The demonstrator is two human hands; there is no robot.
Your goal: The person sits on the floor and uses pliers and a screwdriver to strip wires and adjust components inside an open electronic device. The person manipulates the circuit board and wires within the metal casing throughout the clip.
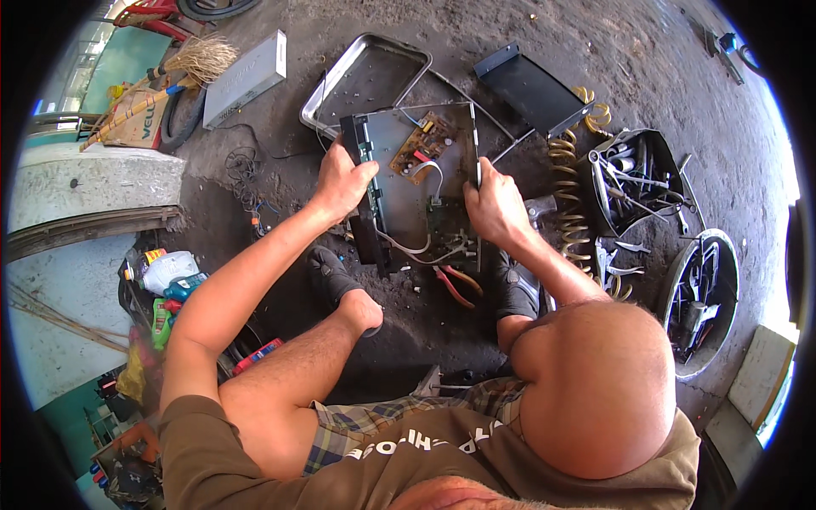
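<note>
Between my feet I hold the uncovered metal chassis (399,208) of an electronic device, tilted above the ground. My left hand (344,183) is closed round its black front panel (367,242), where a narrow green board runs along the inner side. My right hand (497,201) grips the opposite metal edge, thumb on top. A brown circuit board (422,146) with small parts and a white cable (439,172) sits inside the chassis. Pliers with red handles (457,287) lie on the ground just below it.
A metal frame (365,41) and a black cover (531,89) lie beyond the chassis. To the right are a coiled yellow hose (563,157), a tool-filled container (599,200) and a round basin (733,285). A silver case (246,82), tangled wires (244,161) and bottles (172,274) are at left.
</note>
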